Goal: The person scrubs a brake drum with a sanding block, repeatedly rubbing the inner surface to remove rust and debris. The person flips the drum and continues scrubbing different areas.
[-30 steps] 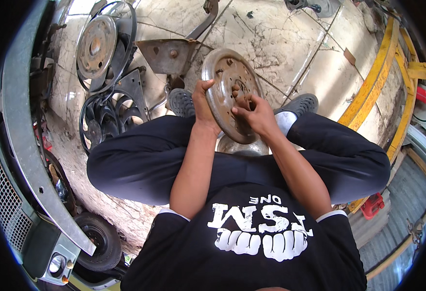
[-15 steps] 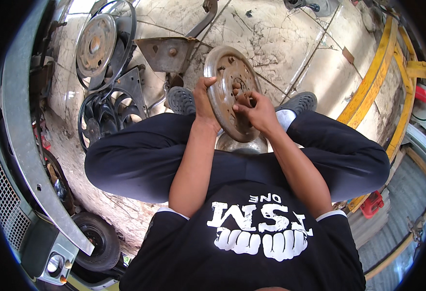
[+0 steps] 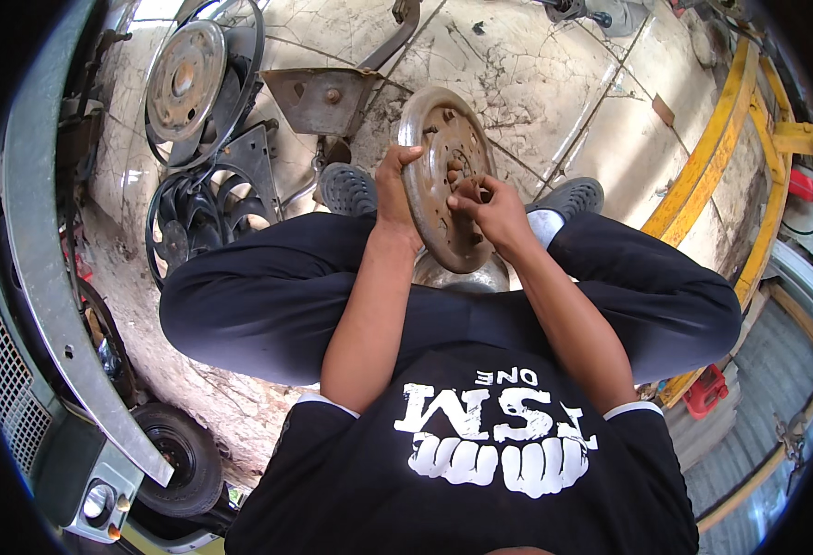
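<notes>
A rusty round metal hubcap [image 3: 439,157], its inner face brown and pierced with holes, is held tilted nearly on edge above my lap. My left hand [image 3: 395,190] grips its left rim, the thumb over the edge and the other fingers hidden behind. Against the middle of the rusty face, my right hand [image 3: 490,208] has its fingers curled and pinched together. Whatever they may hold is too small to make out. Below the hubcap, a shiny domed metal piece [image 3: 462,276] shows partly between my legs.
On the floor at left lie a similar rusty disc [image 3: 184,79] and a black fan [image 3: 189,217]. A rusty pedal-like metal bracket [image 3: 323,100] lies ahead of my feet. A yellow metal frame [image 3: 702,153] stands at right. A grey bumper [image 3: 50,268] and a tyre [image 3: 180,458] are at left.
The hubcap has turned slightly more edge-on. Both hands keep their places on it, with the right fingers shifting a little at its middle.
</notes>
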A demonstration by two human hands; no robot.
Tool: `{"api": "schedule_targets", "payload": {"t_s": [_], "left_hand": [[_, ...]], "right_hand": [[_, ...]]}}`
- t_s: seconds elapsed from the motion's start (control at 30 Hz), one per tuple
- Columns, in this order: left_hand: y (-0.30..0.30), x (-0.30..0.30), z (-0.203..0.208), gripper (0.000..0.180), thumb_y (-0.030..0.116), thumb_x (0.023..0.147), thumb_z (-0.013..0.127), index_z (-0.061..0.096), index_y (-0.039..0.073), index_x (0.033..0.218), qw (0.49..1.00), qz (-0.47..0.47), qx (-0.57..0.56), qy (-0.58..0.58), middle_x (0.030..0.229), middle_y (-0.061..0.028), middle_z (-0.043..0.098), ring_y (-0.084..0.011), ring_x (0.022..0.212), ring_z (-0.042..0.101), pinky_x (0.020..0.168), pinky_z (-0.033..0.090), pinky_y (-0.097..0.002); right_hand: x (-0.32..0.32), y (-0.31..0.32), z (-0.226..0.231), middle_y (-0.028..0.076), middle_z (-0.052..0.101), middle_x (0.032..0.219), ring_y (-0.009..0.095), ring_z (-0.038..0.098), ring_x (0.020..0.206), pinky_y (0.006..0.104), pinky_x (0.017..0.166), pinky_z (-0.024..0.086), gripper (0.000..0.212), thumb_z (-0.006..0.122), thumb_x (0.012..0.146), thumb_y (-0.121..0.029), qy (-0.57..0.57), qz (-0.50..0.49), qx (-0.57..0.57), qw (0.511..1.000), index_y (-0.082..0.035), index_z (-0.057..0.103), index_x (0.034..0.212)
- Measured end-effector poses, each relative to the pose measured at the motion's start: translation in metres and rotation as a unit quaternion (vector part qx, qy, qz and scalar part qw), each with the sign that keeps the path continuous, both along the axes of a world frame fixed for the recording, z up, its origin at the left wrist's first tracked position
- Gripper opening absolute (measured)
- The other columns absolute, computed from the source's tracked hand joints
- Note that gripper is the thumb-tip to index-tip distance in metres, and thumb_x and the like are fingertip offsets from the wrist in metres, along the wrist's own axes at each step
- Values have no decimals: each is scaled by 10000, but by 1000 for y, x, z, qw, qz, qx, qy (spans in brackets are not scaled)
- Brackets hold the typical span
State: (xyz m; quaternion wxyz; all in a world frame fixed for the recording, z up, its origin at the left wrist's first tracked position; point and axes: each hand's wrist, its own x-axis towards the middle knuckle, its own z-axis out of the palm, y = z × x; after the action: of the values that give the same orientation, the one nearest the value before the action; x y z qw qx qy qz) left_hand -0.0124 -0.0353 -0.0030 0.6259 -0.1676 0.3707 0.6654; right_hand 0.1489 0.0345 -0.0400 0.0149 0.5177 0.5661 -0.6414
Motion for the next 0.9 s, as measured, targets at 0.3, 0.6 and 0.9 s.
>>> {"api": "schedule_targets", "payload": {"t_s": [0.3,0.6,0.9], "left_hand": [[5,-5,7,584,410,832,610,613,-9,1239,1000,-6,2,-19,949,-171,686,-272,798,688,654,607,-391],[-3,-7,3,629,423,844,609,610,-7,1303,999,-40,3,-21,1000,-189,720,-288,827,707,649,608,-409],[5,-1,12,556,397,819,626,625,-16,1191,1000,-9,-24,9,895,-152,676,-264,726,681,637,602,-376]], "right_hand": [[-16,9,24,109,736,1016,164,694,864,311,741,544,503,924,795,-138,64,-72,-81,992,-24,639,1193],[-6,1,2,113,755,1083,179,712,963,321,822,573,488,911,795,-71,70,-70,-47,994,-52,589,1161],[-2,2,3,71,724,1018,165,692,937,320,838,569,515,925,781,-93,33,-35,-14,999,-41,581,1162]]}}
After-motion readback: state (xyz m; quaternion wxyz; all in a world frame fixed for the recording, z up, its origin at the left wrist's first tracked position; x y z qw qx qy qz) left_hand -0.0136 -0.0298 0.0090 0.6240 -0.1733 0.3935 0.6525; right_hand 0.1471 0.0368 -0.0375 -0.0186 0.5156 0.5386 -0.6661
